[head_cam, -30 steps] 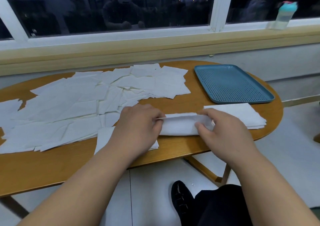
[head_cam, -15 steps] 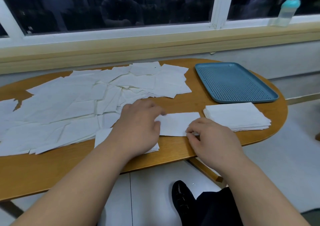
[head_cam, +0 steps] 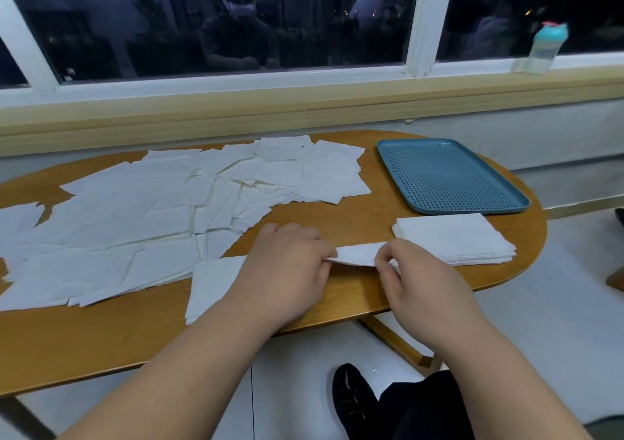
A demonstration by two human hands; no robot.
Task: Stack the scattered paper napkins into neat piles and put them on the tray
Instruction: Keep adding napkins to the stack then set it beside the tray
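Note:
Both hands pinch one white folded napkin [head_cam: 358, 255], lifted slightly above the table's front edge. My left hand [head_cam: 287, 270] holds its left end and my right hand [head_cam: 415, 281] its right end. To the right of it lies a neat stack of napkins [head_cam: 452, 238] on the table. Beyond the stack sits the blue perforated tray [head_cam: 449, 176] with nothing on it. Several loose white napkins [head_cam: 169, 210] are spread over the left and middle of the table. One more napkin [head_cam: 212, 281] lies partly under my left forearm.
The oval wooden table [head_cam: 101, 338] stands against a wall below a window. A clear bottle with a teal cap [head_cam: 545, 49] stands on the sill at the far right. My black shoe [head_cam: 351, 402] shows on the white floor below the table edge.
Half a second ago the napkin lay flat under my fingers; now both hands pinch it and have raised it off the table, closer to the stack on the right.

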